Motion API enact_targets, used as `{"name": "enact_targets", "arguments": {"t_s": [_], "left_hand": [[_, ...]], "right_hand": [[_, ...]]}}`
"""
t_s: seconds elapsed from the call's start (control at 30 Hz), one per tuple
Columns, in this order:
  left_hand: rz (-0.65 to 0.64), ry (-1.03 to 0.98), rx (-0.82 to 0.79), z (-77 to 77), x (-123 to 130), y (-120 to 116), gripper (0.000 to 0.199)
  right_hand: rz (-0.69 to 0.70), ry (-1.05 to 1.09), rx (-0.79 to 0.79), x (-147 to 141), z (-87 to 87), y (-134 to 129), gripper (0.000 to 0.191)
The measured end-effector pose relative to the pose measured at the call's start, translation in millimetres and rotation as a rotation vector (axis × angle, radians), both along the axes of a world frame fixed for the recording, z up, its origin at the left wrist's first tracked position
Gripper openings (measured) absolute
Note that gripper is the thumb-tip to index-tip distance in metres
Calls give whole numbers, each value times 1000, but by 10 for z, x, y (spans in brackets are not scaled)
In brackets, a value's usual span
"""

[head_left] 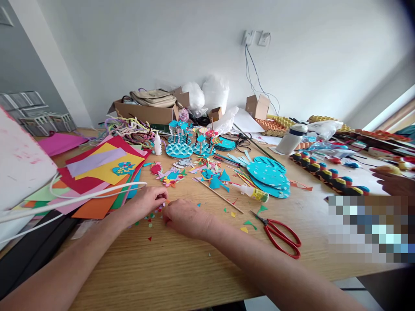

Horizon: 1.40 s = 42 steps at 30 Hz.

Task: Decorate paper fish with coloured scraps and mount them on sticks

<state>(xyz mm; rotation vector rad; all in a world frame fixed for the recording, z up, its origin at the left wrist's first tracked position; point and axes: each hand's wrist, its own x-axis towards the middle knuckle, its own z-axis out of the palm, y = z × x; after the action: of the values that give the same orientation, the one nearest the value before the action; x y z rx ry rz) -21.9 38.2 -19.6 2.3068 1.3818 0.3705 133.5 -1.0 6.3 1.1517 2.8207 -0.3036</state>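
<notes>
Over the wooden table, my left hand [149, 200] is closed, its thumb and fingertips drawn together. Any small piece in that pinch is too small to make out. My right hand [184, 217] is close beside it, curled with knuckles up, its fingertips hidden. Small coloured paper scraps [149, 220] lie scattered beneath and around both hands. Just beyond are cut-out paper fish [173, 176] in bright colours. A thin wooden stick [220, 197] and a glue bottle [254, 192] lying on its side are past my right hand. Red-handled scissors [282, 235] rest right of my right forearm.
Stacked coloured paper [94, 170] and a white cable [97, 195] are on the left. Blue paper discs [269, 175], an upright glue bottle [158, 144] and wave-shaped paper models [179, 147] stand farther back. Another person's hand [394, 181] is at the right, near a painted egg-carton strip [327, 175].
</notes>
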Motion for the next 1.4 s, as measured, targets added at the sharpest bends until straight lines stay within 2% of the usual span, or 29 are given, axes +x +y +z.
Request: {"name": "enact_targets", "arguments": {"t_s": [0.13, 0.27, 0.4, 0.57, 0.67, 0.8, 0.93, 1.07, 1.23, 1.4], "left_hand": [[4, -3, 39, 57, 54, -43, 15], [16, -40, 73, 140, 110, -94, 17], [26, -72, 46, 160, 125, -115, 19], [39, -148, -46, 149, 89, -95, 22], [61, -174, -26, 159, 36, -63, 22], [55, -81, -20, 181, -41, -13, 20], [-40, 55, 4, 194, -74, 12, 21], [-119, 109, 12, 193, -99, 4, 16], [-96, 162, 68, 175, -107, -16, 20], [-105, 164, 123, 146, 18, -57, 21]], "right_hand": [[-41, -56, -55, -38, 64, -17, 23], [-25, -33, -55, -9, 31, -5, 23], [-104, 95, -72, 95, 18, 38, 20], [-220, 247, -66, 249, 141, 99, 20], [-233, 311, -59, 333, 186, 129, 17], [-228, 418, -16, 482, 176, 153, 15], [-301, 449, -17, 658, 186, 133, 16], [-372, 516, 74, 798, 195, 80, 16], [-458, 714, 226, 915, 143, 15, 12], [-572, 911, 359, 991, 31, 10, 9]]}}
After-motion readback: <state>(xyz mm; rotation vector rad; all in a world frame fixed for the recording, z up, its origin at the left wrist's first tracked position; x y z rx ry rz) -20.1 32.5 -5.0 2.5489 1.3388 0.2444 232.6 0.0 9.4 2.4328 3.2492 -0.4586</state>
